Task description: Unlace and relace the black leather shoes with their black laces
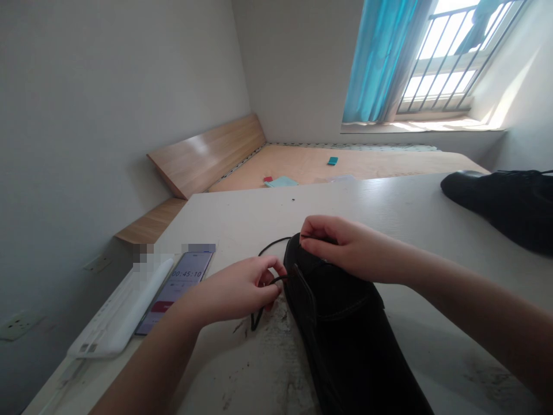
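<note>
A black lace-up shoe [358, 346] lies on the white table, its near end running out of the bottom of the view. My left hand [248, 288] is at the shoe's left side, thumb and fingers pinching a thin black shoelace [271, 244] close to the side flap. The lace loops out from the shoe's far end and hangs below my fingers. Across the top of the shoe's far part lies my right hand [339, 246], its fingers closed on the upper there. Whether a piece of lace is also in those fingers is hidden.
Another black shoe [505, 202] stands at the table's right edge. On the left, a phone [179, 294] with a running timer lies beside a white power strip [125, 311]. Dark smudges mark the white table [242, 219]. A bed [302, 155] is beyond it.
</note>
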Motion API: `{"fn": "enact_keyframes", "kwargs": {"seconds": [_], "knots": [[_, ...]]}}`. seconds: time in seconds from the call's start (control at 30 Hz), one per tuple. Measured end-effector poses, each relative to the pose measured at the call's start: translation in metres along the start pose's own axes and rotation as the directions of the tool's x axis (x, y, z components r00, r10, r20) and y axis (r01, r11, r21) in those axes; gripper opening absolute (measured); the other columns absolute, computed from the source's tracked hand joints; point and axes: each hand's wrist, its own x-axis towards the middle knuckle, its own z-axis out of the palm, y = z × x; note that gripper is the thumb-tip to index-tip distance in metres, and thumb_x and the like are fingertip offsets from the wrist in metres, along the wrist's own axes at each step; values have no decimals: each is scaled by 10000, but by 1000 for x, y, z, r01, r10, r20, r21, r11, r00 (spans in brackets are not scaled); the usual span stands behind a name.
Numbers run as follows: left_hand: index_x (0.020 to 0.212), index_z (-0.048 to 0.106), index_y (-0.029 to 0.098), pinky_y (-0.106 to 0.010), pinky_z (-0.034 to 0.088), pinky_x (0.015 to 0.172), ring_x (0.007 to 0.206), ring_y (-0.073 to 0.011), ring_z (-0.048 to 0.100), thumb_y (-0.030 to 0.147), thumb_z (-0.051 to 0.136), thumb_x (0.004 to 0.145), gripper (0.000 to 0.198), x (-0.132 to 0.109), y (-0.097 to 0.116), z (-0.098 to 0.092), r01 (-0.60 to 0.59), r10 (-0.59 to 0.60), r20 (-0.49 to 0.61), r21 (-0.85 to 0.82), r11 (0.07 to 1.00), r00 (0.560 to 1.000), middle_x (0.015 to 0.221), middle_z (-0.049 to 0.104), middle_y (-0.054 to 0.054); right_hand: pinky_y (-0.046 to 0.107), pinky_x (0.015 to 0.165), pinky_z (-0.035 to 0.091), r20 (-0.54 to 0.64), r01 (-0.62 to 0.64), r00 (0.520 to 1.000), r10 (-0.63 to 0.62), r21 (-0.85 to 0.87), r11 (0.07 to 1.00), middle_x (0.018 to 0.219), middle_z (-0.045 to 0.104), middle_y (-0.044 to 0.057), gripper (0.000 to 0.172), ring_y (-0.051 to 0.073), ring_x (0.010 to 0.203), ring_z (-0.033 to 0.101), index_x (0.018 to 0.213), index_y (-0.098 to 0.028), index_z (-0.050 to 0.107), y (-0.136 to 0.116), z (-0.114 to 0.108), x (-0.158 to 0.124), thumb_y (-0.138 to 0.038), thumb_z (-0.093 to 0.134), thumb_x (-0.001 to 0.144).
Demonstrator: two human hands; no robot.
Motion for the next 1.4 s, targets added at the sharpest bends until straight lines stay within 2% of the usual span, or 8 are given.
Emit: {"fn": "enact_keyframes", "kwargs": {"seconds": [0.2, 0.43, 0.57, 0.77, 1.0, 1.23, 1.3, 1.4], "knots": [[927, 704, 217, -270, 420, 579, 632, -184, 597, 284, 476, 835, 255, 5, 1, -5, 41, -31, -50, 209, 977, 998, 667, 666, -3, 240, 528, 289, -236, 159, 969, -74, 364, 917, 699, 464, -20, 208, 96, 592, 342, 878, -170, 638, -8, -22, -8, -344, 543, 940], [1103, 680, 237, -332, 479, 941, 1064, -222, 619, 203, 457, 822, 361, 6, -5, -6, -19, 70, -127, 367, 930, 989, 1154, 694, -43, 201, 468, 238, -171, 214, 977, -128, 787, 578, 640, 470, -21, 277, 70, 514, 281, 725, -173, 560, -20, -33, -14, -234, 474, 981], [1332, 589, 211, -390, 332, 1153, 1337, -223, 471, 121, 385, 839, 541, 20, -11, 0, 25, 81, -196, 487, 873, 977, 1415, 580, -61, 183, 474, 269, -105, 182, 981, -164, 789, 587, 592, 365, -45, 295, 75, 524, 276, 705, -178, 484, -19, -26, -15, -245, 481, 993], [1415, 518, 146, -548, 172, 1199, 1495, -355, 188, 180, 409, 875, 552, 50, -23, 16, 164, 64, -426, 478, 863, 902, 1626, 261, -143, 194, 490, 230, 5, 145, 976, -218, 732, 666, 611, 378, -54, 213, 78, 546, 267, 809, -185, 487, -16, -18, -18, -279, 498, 1000], [1373, 550, 145, -553, 166, 1196, 1461, -320, 297, 195, 360, 873, 538, 66, -35, 15, 95, 72, -494, 303, 948, 867, 1548, 423, -155, 239, 505, 213, 38, 149, 972, -230, 656, 740, 604, 403, -49, 230, 83, 552, 299, 803, -184, 487, -16, -16, -18, -308, 498, 996], [1427, 495, 118, -435, 266, 1192, 1462, -256, 322, 195, 363, 726, 718, 60, -14, 7, -216, 200, -474, 21, 976, 858, 1589, 367, -90, 228, 508, 221, -3, 141, 984, -180, 637, 758, 612, 418, -55, 255, 72, 553, 316, 781, -179, 493, -15, -16, -17, -333, 543, 978], [1459, 456, 177, -435, 381, 1121, 1435, -243, 380, 201, 321, 711, 760, 46, -5, 0, -356, 263, -480, -113, 928, 837, 1584, 383, -31, 230, 501, 213, -30, 157, 984, -177, 623, 766, 603, 411, -56, 268, 73, 545, 303, 768, -177, 488, -15, -16, -16, -329, 526, 986], [986, 750, 215, -479, 441, 1053, 1231, -297, 582, 259, 398, 725, 441, 23, 2, -13, -577, 308, -492, -623, 528, 814, 1208, 711, -53, 232, 493, 203, -40, 167, 982, -182, 622, 765, 586, 400, -59, 272, 72, 533, 285, 762, -178, 481, -16, -18, -15, -314, 504, 996]]}}
